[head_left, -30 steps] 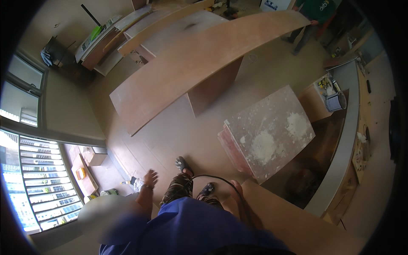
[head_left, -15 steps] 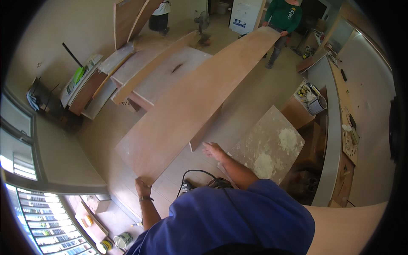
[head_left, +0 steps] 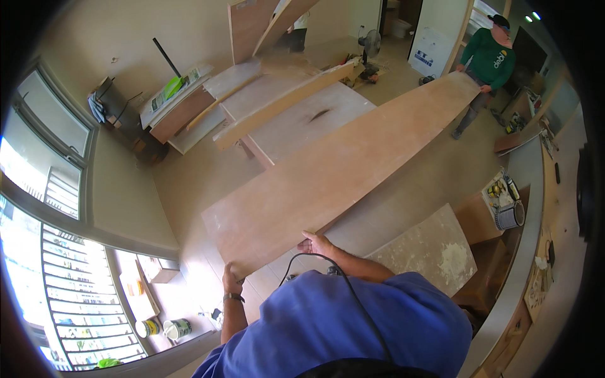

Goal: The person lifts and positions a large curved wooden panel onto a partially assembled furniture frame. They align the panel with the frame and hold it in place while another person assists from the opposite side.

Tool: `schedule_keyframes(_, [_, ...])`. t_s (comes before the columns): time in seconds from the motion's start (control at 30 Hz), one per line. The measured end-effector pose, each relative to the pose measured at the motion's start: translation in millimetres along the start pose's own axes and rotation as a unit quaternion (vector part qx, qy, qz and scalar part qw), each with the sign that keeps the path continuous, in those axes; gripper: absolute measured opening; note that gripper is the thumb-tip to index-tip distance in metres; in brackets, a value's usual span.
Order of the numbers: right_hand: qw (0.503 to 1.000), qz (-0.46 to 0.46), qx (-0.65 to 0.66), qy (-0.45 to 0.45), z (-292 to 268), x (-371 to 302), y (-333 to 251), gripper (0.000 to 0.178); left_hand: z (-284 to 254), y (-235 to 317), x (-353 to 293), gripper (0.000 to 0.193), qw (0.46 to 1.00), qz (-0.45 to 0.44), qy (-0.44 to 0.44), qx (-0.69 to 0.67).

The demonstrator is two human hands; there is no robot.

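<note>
A long, pale-brown wooden panel (head_left: 340, 167) stretches from my body to the far right, held up off the floor. My left hand (head_left: 231, 276), a dark band on its wrist, is closed on the panel's near corner. Further along the same long edge, my right hand (head_left: 315, 244) grips the panel, thumb above and fingers mostly below. At the far end a person in a green top (head_left: 491, 60) holds the panel with both hands. A black cable (head_left: 345, 272) loops up in front of my blue shirt.
To the left lie a low board-topped platform (head_left: 283, 132) and an upright plank (head_left: 287, 104). Right of me is a powder-stained board (head_left: 435, 249), beside a cabinet with a can (head_left: 509, 215). A fan (head_left: 370, 44) stands at the back; barred windows (head_left: 88, 296) are at lower left.
My right hand, apart from the panel before, has come onto its near edge. The view has swung left, so the scene sits further right. My left hand keeps its hold on the corner.
</note>
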State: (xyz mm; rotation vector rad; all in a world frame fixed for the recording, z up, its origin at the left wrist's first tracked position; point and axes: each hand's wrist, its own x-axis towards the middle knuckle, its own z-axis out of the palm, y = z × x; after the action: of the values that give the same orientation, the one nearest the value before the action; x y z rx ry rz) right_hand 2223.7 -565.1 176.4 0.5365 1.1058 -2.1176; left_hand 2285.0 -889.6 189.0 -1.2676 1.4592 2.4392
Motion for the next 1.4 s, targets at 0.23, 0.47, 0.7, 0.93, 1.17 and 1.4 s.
schedule_keyframes(0.23, [1.0,0.006,-0.029,0.006,-13.9,-9.0,0.2,0.036,4.4,-11.1,-2.6,0.039,1.0,-0.029,0.007,0.009])
schedule_keyframes(0.47, [0.999,0.007,-0.041,0.025,-23.2,2.6,3.8,0.04,8.4,-16.9,7.0,0.038,0.999,-0.049,0.01,-0.004])
schedule_keyframes(0.7, [0.998,-0.04,-0.012,0.056,-29.7,1.2,2.0,0.042,17.1,-19.2,6.7,0.04,0.998,-0.065,-0.01,-0.01])
schedule_keyframes(0.93, [0.983,-0.097,0.047,0.146,-52.4,-22.1,-14.3,0.034,54.0,-33.5,-21.8,0.034,0.995,-0.089,-0.046,0.016])
schedule_keyframes(1.17, [0.979,-0.09,0.057,0.171,-68.6,-23.8,-15.2,0.034,56.2,-51.8,-33.1,0.036,0.917,0.148,-0.178,0.324])
schedule_keyframes(1.4, [0.976,-0.088,0.047,0.194,-81.9,-31.2,-12.3,0.035,67.6,-64.9,-45.9,0.038,0.973,-0.001,-0.188,0.132])
